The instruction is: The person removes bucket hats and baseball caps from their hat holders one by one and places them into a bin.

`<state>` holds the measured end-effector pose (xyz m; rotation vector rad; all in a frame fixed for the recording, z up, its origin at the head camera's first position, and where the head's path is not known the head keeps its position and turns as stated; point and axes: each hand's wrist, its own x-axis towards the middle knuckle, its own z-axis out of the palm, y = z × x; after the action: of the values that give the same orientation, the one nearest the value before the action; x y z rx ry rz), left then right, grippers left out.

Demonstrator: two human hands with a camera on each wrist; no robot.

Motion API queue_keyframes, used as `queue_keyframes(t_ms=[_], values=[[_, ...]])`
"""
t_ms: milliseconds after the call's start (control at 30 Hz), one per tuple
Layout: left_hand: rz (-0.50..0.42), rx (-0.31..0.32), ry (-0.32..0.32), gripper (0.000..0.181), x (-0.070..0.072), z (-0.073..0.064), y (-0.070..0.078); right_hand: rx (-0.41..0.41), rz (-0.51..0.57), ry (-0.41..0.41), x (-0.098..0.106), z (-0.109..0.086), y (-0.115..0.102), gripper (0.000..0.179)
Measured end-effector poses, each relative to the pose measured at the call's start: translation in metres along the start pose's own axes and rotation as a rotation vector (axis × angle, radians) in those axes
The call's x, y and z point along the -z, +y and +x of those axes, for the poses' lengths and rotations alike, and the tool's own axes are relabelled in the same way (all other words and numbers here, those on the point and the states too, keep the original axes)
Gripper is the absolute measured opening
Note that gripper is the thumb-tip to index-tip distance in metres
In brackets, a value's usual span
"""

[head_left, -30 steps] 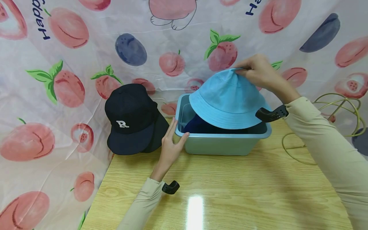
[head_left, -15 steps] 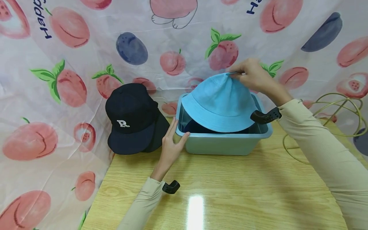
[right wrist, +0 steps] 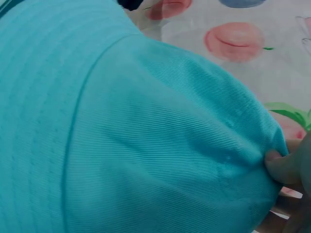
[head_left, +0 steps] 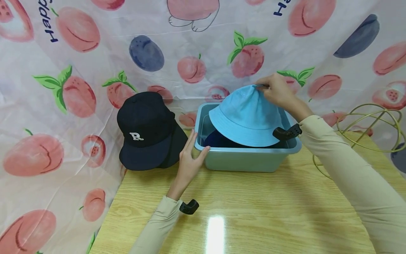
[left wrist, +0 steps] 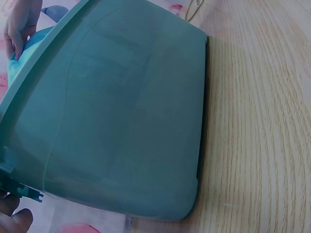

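Right hand [head_left: 277, 92] pinches the top of the light blue hat [head_left: 245, 114] between thumb and fingers, cloth bunched into a peak; the right wrist view shows creases running from the pinch down the crown. Hat hangs crown up, brim down, tilted with its left edge higher, over and partly within the mouth of the bin [head_left: 242, 161]. Whether the brim touches the near rim: can't tell.

Left hand [head_left: 190, 163] is spread at the bin's near left corner, fingers along the left side, thumb at the near rim. Looks like a steadying touch, no pinch seen.

Step in hand, my read: seating the hat in the bin. To do it well, keep the pinch at the crown centre, level the brim, clear the near and right rims, let go only once the hat is supported. Soft cloth, so the brim could fold on the rim or the crown cave in. Left hand should keep light pressure so the bin doesn't slide.

Under the hat, a dark blue item [head_left: 219, 139] lies in the bin, mostly hidden. Black cap [head_left: 144, 118] with a white R sits left of the bin; yellowish cable [head_left: 393, 121] far right.
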<state>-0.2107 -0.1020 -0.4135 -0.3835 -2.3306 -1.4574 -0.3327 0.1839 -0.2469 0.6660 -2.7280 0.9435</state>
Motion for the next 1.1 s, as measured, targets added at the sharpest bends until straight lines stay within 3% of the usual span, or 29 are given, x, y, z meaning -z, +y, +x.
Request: queue_keyframes(t_ms=[167,300,667,867,1100], values=[[0.003,0.008,-0.005,0.072,0.001,0.000,0.000,0.037,-0.024,0.039,-0.014,0.001,0.007,0.028],[0.003,0.006,-0.001,0.071,0.000,0.001,0.000,0.039,-0.046,0.025,-0.022,0.001,0.009,0.029],[0.010,0.003,0.013,0.071,0.001,0.000,0.001,0.034,-0.077,-0.131,-0.033,-0.020,0.002,0.025],[0.008,-0.005,0.023,0.071,0.001,0.001,0.001,0.034,-0.117,-0.260,-0.039,-0.031,0.000,0.043],[-0.029,0.044,0.001,0.071,0.002,0.001,0.005,-0.018,-0.092,-0.247,-0.040,-0.041,0.006,0.050]])
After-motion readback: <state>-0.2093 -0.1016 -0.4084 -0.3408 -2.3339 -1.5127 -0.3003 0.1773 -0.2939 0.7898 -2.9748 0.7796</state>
